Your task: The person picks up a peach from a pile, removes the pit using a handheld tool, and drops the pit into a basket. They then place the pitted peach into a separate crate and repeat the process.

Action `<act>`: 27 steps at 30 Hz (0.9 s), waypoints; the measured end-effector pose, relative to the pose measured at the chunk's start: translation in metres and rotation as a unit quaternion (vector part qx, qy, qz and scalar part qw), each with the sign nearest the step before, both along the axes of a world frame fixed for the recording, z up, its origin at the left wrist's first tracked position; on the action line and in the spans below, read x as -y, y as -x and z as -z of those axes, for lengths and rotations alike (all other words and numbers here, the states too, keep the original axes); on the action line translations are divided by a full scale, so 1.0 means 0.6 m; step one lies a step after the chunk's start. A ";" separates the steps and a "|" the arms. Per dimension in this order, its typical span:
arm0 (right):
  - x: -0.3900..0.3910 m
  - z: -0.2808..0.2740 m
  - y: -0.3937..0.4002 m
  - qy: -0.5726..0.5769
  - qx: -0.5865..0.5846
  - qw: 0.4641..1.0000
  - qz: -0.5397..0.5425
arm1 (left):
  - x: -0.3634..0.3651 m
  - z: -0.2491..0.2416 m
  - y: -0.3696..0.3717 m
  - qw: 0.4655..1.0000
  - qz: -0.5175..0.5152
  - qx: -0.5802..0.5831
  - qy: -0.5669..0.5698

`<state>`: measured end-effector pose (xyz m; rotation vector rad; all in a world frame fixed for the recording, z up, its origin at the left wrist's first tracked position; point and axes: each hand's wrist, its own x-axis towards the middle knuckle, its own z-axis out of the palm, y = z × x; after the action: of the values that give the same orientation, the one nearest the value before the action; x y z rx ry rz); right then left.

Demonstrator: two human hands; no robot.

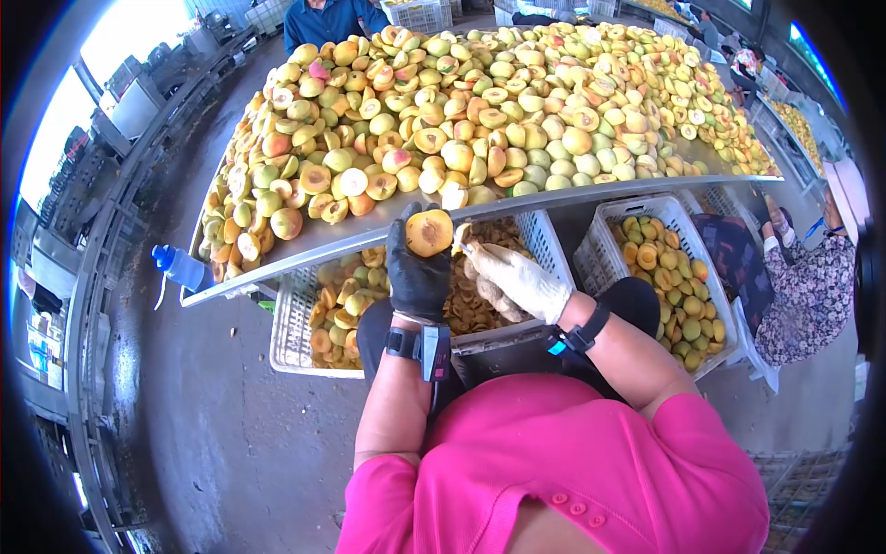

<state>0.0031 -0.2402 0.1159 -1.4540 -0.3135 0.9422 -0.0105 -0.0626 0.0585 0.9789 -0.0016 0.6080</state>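
My left hand (417,272), in a black glove, holds a halved yellow fruit (430,233) upright, its cut face with a brown centre turned towards me. Close on its right is my right hand (517,277) in a white glove, fingers closed round something small near the fruit's edge; the item is too small to name. Both hands are just past the near edge of a metal table (369,222) heaped with fruit halves (461,111). Under them sits a crate (544,245) holding brownish pieces (475,300).
White crates of fruit stand below the table at left (293,323) and right (678,217). A blue bottle (183,268) is by the table's left corner. One person (332,23) is across the table; another person (808,286) sits at the right.
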 end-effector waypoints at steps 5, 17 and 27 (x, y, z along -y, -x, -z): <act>0.003 0.041 -0.020 -0.235 -0.255 0.936 -0.063 | 0.020 0.001 0.010 0.999 0.009 -0.024 0.048; 0.015 0.047 -0.043 -0.075 -0.125 0.985 0.093 | -0.010 0.021 0.008 0.945 0.082 -0.060 0.311; 0.040 0.069 -0.060 0.115 0.064 0.990 0.053 | 0.005 0.026 0.012 0.941 0.039 -0.086 0.324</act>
<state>0.0391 -0.2643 0.0742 -1.7307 -0.2237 0.8201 -0.0175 -0.0658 0.0432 0.3833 0.2977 0.4042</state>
